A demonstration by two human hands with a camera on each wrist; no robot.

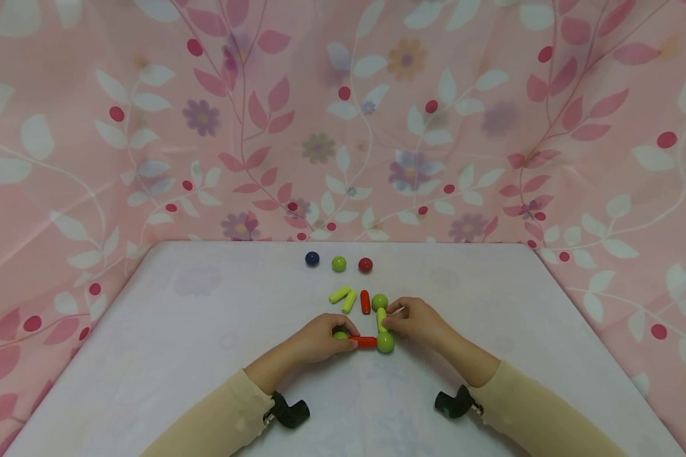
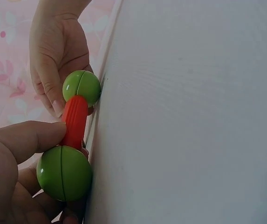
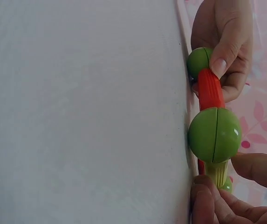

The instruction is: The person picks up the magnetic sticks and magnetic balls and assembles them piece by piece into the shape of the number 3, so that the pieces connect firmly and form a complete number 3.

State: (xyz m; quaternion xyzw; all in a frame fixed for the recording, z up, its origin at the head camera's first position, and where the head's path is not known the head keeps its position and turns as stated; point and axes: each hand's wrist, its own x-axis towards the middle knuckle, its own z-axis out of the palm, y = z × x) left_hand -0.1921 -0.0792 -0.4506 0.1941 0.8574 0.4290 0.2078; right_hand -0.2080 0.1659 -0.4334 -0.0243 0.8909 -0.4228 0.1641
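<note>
A red rod joins a green ball on the left to a green corner ball. From that corner a yellow-green rod runs away from me to a further green ball. My left hand pinches the red rod at its left end, thumb on the near side, fingers around the left ball. With thumb and fingers, my right hand holds the yellow-green rod from the right. The right wrist view shows the corner ball large, hiding part of that rod.
Two loose yellow-green rods and a loose red rod lie just beyond the joined pieces. Farther back sit a dark blue ball, a green ball and a red ball in a row on the white table.
</note>
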